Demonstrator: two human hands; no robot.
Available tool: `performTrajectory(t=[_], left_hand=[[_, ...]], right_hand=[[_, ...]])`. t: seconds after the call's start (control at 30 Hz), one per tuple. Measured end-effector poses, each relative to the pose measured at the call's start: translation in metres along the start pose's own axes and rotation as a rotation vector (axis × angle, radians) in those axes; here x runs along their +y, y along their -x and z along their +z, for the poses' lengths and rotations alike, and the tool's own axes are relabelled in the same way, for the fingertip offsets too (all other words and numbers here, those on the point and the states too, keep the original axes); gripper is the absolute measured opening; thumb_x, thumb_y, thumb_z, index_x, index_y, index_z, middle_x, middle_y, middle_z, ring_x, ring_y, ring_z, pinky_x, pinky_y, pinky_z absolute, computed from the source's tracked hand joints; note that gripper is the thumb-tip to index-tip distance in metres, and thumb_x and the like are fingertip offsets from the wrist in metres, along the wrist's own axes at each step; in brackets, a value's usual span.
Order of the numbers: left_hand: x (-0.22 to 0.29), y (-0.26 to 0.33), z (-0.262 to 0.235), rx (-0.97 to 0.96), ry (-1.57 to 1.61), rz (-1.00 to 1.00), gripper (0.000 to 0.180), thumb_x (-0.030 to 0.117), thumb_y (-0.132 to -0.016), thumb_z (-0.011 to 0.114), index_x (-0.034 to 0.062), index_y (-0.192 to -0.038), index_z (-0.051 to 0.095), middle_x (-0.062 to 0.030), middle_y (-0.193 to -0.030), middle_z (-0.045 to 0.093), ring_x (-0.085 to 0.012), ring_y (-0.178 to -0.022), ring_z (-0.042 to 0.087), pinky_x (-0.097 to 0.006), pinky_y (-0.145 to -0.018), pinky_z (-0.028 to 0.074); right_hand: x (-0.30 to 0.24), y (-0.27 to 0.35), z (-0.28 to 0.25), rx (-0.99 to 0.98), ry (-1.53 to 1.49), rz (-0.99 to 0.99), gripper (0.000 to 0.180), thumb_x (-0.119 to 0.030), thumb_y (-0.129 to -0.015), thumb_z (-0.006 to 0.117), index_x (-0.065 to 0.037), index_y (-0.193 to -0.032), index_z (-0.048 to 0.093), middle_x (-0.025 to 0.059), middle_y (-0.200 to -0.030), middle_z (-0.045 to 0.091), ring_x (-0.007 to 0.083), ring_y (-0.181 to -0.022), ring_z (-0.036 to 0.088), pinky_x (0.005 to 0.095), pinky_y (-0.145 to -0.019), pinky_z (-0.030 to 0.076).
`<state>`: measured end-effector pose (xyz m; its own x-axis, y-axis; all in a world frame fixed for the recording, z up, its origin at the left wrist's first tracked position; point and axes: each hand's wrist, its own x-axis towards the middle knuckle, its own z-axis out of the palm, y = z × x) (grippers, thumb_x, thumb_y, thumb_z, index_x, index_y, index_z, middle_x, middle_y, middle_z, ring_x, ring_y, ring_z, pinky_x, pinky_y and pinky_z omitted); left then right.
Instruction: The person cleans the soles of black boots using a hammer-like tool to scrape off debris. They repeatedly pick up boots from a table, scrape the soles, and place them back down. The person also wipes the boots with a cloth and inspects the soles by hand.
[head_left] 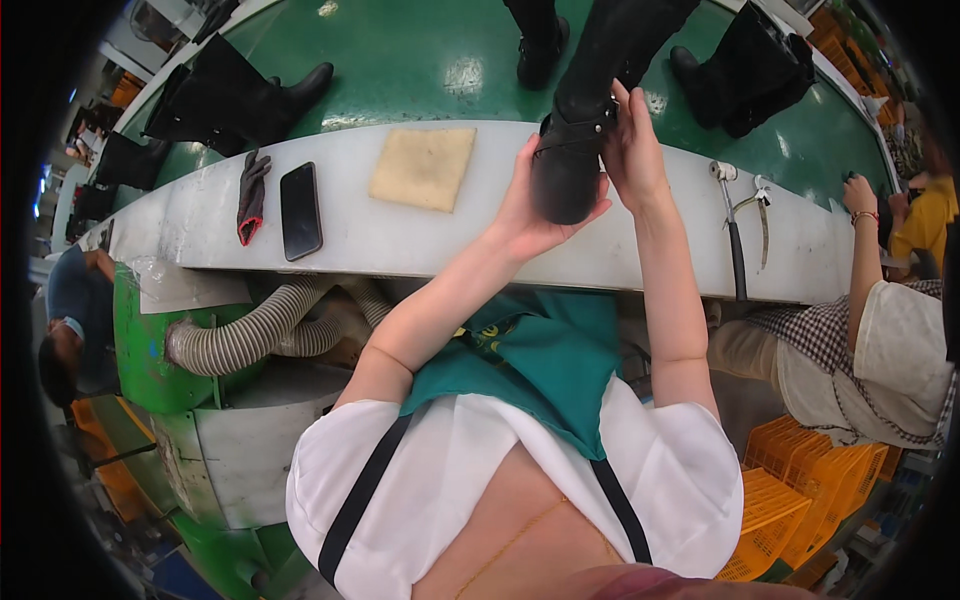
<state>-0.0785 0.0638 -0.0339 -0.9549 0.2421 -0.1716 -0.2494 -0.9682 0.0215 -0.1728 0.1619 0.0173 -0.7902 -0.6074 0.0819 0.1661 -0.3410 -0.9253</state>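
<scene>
White surface (420,235) carries one tan pad (424,167), one phone (300,210), one glove (251,195). Above its edge, left hand (530,205) and right hand (628,150) both grip one black boot (575,150) tight.

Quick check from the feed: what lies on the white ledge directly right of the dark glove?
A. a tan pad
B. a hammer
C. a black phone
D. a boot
C. The black phone lies flat on the white ledge just right of the dark glove; the tan pad sits further right, and the hammer is far over by the right hand.
</scene>
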Motion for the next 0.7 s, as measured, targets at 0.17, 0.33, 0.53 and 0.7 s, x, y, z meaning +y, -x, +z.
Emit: performTrajectory(t=[0.17, 0.33, 0.53, 0.7], left_hand=[[-0.001, -0.002, 0.002, -0.014, -0.023, -0.009, 0.051, 0.054, -0.089, 0.049, 0.0106, -0.114, 0.056, -0.0066, -0.111, 0.058, -0.0255, -0.099, 0.060, -0.045, -0.089, 0.053], [-0.003, -0.002, -0.006, 0.061, -0.258, 0.050, 0.059, 0.055, -0.089, 0.046, 0.0102, -0.128, 0.047, -0.0104, -0.122, 0.054, -0.0274, -0.109, 0.056, -0.049, -0.093, 0.048], [-0.007, -0.006, -0.010, 0.180, -1.333, 0.846, 0.080, 0.046, -0.092, 0.049, 0.0052, -0.147, 0.007, -0.0144, -0.139, 0.039, -0.0279, -0.128, 0.039, -0.037, -0.109, 0.028], [-0.003, 0.014, 0.019, -0.009, -1.029, 0.558, 0.078, 0.033, -0.098, 0.043, 0.0210, -0.147, -0.016, -0.0215, -0.140, 0.036, -0.0293, -0.122, 0.047, -0.041, -0.089, 0.049]], right_hand=[[0.004, 0.009, -0.007, -0.062, 0.076, -0.038, 0.064, -0.050, -0.099, 0.021, -0.006, -0.145, 0.025, 0.0105, -0.141, 0.040, 0.0222, -0.131, 0.037, 0.0378, -0.110, 0.025], [0.007, 0.032, -0.024, -0.136, 0.067, -0.190, 0.061, -0.047, -0.100, 0.029, -0.006, -0.145, 0.026, 0.0088, -0.143, 0.036, 0.0217, -0.132, 0.035, 0.0391, -0.110, 0.025], [0.058, 0.078, -0.088, 0.133, -0.090, -0.087, 0.067, -0.056, -0.095, 0.036, -0.006, -0.140, 0.034, 0.0068, -0.139, 0.043, 0.0228, -0.129, 0.041, 0.0411, -0.108, 0.032], [0.037, 0.071, -0.079, 0.293, -0.458, 0.076, 0.060, -0.049, -0.097, 0.036, -0.004, -0.138, 0.037, 0.0108, -0.137, 0.045, 0.0257, -0.125, 0.046, 0.0422, -0.103, 0.041]])
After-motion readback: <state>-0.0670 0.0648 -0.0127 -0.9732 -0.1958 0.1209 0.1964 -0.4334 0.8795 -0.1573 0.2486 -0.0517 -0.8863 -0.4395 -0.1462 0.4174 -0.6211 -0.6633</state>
